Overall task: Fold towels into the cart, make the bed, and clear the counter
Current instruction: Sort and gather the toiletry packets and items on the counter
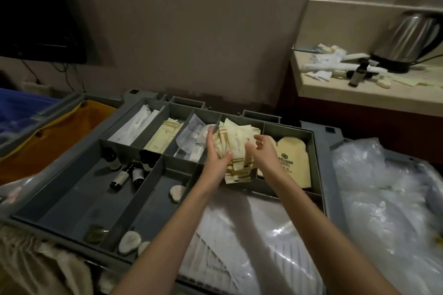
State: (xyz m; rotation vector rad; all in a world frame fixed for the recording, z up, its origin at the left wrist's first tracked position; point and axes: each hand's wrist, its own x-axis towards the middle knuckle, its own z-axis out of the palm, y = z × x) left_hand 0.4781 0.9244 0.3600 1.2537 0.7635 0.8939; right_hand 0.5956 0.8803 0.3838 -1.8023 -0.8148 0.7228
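A grey divided tray (72,189) tops the housekeeping cart. Both my hands are over one of its back compartments, around a stack of cream amenity packets (237,148) with gold stripes. My left hand (217,153) presses the stack's left side with straight fingers. My right hand (261,151) curls its fingers round the stack's right side. The counter (354,93) at the right carries scattered white wrappers (318,67), a small dark bottle (356,75) and a steel kettle (405,40).
Other compartments hold white sachets (136,127), cream packets (165,134), clear bags (194,136), cream slippers (291,158), dark bottles (124,172) and round soaps (177,193). A yellow bag (55,141) hangs at the left. Plastic-wrapped linen (383,194) lies to the right, a dark television (36,7) upper left.
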